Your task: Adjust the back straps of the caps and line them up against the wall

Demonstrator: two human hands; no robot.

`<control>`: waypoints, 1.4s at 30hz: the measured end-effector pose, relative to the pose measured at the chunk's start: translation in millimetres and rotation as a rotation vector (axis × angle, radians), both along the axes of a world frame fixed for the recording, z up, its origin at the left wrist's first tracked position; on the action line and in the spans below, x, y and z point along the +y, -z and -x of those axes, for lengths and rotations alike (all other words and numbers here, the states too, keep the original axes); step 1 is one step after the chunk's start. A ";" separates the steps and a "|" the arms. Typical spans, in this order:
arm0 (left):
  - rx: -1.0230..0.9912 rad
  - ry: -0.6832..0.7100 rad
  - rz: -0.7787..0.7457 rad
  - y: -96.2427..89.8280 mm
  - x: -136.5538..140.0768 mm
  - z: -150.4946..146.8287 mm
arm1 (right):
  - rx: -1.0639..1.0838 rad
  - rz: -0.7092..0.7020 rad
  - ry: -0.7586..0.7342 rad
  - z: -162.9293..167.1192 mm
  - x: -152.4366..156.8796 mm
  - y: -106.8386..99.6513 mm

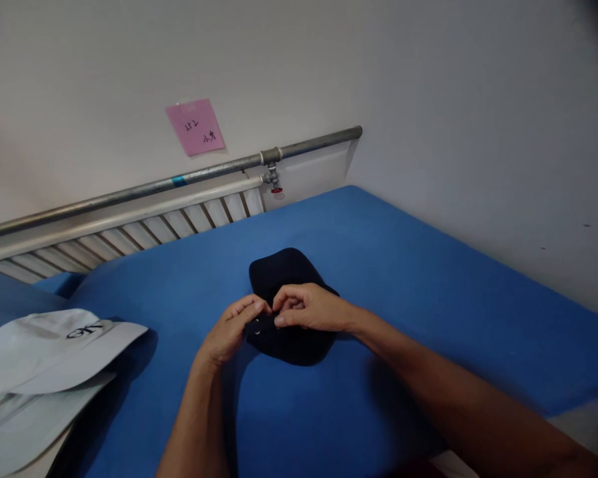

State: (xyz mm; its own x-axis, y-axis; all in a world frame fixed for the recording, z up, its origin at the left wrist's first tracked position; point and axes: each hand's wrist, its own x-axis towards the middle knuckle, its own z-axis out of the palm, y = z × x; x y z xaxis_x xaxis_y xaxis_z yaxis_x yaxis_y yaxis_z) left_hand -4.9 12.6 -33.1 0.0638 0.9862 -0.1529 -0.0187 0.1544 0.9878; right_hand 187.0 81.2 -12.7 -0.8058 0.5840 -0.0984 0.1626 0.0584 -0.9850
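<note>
A black cap (299, 348) lies in the middle of the blue surface, its brim side pointing away from me. My left hand (232, 328) pinches the cap's near left edge, and small light marks show by the thumb. Over the middle of the cap is my right hand (311, 307), its fingers curled and the thumb resting against the dark fabric. The right fingertips are close to the left ones. What exactly the right fingers grip is hard to make out against the black.
On the left, a white cap (40, 352) with dark letters rests on a stack of pale caps (34, 425). Behind the blue surface (408, 265) run a metal pipe (219, 171) with a red-handled valve and a white radiator (154, 232). A pink note (197, 127) hangs on the wall.
</note>
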 end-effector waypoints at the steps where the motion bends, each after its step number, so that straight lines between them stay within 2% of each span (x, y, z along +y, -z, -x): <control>1: -0.014 -0.008 -0.020 -0.9 -0.6 0.9 | -0.014 -0.020 -0.003 -0.1 0.9 0.2; 4: -0.049 -0.011 -0.068 -2.0 -1.9 3.9 | -0.046 -0.062 -0.047 -0.8 3.5 1.0; 6: -0.038 -0.001 -0.087 -1.3 -2.5 6.1 | -0.061 -0.040 -0.067 -1.2 4.4 1.4; 11: 0.059 0.017 -0.131 0.5 -3.8 12.7 | -0.042 0.040 -0.041 -0.7 4.1 4.5; 20: 0.059 0.072 -0.127 -1.7 -6.4 19.7 | 0.001 0.096 -0.003 2.9 3.7 9.9; 24: 0.188 0.119 -0.107 -7.8 -8.1 24.0 | 0.041 0.112 -0.021 0.3 7.0 10.3; 29: 0.384 0.193 -0.089 -15.4 -9.9 25.0 | 0.066 0.064 -0.067 -6.2 12.6 10.2; 34: 0.237 0.207 -0.079 -12.2 -10.6 18.6 | 0.043 0.007 -0.061 -9.1 15.9 12.1; 37: 0.127 0.217 -0.088 -7.1 -9.3 15.5 | 0.032 -0.101 -0.028 -8.4 13.5 9.9; 42: 0.094 0.171 -0.096 -3.6 -6.4 11.7 | 0.203 -0.619 0.073 -6.0 0.5 2.6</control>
